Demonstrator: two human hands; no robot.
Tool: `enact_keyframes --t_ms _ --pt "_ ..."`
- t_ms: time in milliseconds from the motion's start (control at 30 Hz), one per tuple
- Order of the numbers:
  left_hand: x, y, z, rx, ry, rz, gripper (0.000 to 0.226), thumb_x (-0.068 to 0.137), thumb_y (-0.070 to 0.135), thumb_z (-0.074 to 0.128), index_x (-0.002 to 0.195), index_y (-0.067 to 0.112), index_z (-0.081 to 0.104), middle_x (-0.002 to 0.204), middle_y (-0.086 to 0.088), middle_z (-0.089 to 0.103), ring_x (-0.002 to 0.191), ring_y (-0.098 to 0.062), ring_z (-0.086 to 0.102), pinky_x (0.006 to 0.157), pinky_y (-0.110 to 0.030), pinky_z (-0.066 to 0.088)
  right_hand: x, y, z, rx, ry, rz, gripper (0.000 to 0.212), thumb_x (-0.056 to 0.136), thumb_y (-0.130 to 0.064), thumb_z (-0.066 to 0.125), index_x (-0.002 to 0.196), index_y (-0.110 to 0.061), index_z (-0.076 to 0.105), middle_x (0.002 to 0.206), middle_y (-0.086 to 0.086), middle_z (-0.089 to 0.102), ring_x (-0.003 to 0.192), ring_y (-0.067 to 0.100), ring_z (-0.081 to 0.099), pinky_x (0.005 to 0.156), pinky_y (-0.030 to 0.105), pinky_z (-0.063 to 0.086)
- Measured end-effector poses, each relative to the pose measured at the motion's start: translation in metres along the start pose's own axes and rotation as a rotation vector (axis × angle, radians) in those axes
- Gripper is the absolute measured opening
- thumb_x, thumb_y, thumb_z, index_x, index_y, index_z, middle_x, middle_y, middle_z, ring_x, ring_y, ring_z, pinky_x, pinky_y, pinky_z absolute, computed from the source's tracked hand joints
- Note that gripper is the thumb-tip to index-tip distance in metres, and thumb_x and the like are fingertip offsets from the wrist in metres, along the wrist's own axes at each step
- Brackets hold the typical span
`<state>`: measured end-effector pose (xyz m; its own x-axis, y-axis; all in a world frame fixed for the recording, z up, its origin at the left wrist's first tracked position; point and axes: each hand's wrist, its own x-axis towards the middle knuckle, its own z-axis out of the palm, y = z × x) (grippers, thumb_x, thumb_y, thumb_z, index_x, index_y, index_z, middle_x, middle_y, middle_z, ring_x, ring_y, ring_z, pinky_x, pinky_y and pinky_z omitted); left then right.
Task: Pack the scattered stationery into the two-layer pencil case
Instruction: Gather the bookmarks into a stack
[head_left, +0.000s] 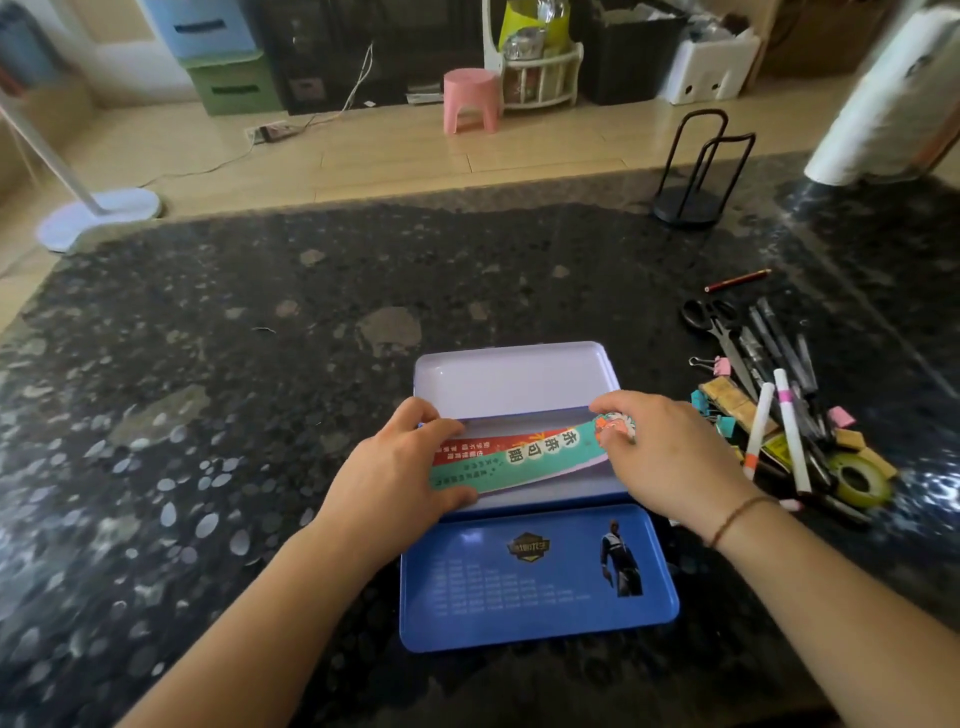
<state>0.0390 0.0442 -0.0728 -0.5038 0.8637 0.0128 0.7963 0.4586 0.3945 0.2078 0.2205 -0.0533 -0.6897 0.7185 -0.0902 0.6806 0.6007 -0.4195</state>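
A dark speckled stone table (218, 415) fills the near view. On it the blue pencil case (535, 587) lies open, a printed ruler (519, 457) laid slantwise in its middle tray. The ruler's ends are pinched by the left hand (400, 478) and right hand (670, 457). Scattered stationery (779, 405) is piled just right. Beyond, a pink stool (471, 98) is seen on pale flooring.

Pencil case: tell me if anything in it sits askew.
The printed card lies slanted across the pencil case, its right end raised. The left hand and right hand hold its ends.
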Motion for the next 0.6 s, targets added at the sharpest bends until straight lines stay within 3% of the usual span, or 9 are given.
enact_keyframes --t_ms 100,167,267,400,500,600 --pt "0.001 0.001 0.001 0.078 0.039 0.012 0.048 0.076 0.047 0.072 0.118 0.028 0.060 0.112 0.011 0.048 0.080 -0.016 0.060 0.067 -0.032 0.055 -0.006 -0.003 0.002 -0.121 -0.022 -0.078 0.042 0.082 -0.051 0.061 0.121 -0.037 0.054 0.114 -0.009 0.055 0.083 0.012 0.057 0.055 0.022 0.041" --pt "0.001 -0.001 0.003 0.119 0.084 0.040 0.036 0.080 0.034 0.068 0.114 0.022 0.064 0.107 0.008 0.052 0.072 -0.019 0.061 0.058 -0.033 0.053 -0.006 0.000 0.002 -0.151 -0.074 -0.105 0.051 0.074 -0.058 0.066 0.119 -0.037 0.053 0.113 -0.012 0.042 0.077 0.009 0.055 0.051 0.018 0.034" --pt "0.002 -0.005 0.004 0.094 0.092 0.082 0.044 0.078 0.041 0.070 0.117 0.024 0.059 0.113 0.008 0.050 0.072 -0.019 0.061 0.057 -0.034 0.054 -0.002 0.008 0.001 -0.181 -0.009 -0.139 0.057 0.070 -0.054 0.073 0.120 -0.033 0.054 0.118 -0.012 0.034 0.076 0.010 0.051 0.056 0.021 0.037" --pt "0.005 -0.010 0.005 0.117 0.050 0.068 0.067 0.074 0.055 0.069 0.132 0.033 0.045 0.129 0.012 0.041 0.083 -0.018 0.062 0.064 -0.034 0.055 0.008 0.014 0.001 -0.100 -0.013 -0.181 0.042 0.072 -0.048 0.074 0.106 -0.028 0.060 0.112 -0.011 0.046 0.086 0.010 0.054 0.070 0.029 0.049" --pt "0.006 -0.010 0.007 0.105 0.077 0.079 0.058 0.078 0.048 0.067 0.130 0.030 0.050 0.123 0.012 0.051 0.086 -0.019 0.063 0.065 -0.036 0.056 0.012 0.013 0.003 -0.078 0.029 -0.215 0.029 0.077 -0.046 0.071 0.094 -0.024 0.064 0.103 -0.007 0.054 0.088 0.015 0.057 0.074 0.032 0.050" --pt "0.007 -0.010 0.010 0.088 0.115 0.092 0.046 0.081 0.035 0.067 0.125 0.023 0.056 0.116 0.007 0.057 0.082 -0.020 0.064 0.062 -0.035 0.056 0.010 0.017 -0.001 -0.030 -0.107 -0.239 0.043 0.071 -0.051 0.074 0.105 -0.028 0.062 0.106 -0.012 0.052 0.091 0.008 0.055 0.080 0.029 0.051"
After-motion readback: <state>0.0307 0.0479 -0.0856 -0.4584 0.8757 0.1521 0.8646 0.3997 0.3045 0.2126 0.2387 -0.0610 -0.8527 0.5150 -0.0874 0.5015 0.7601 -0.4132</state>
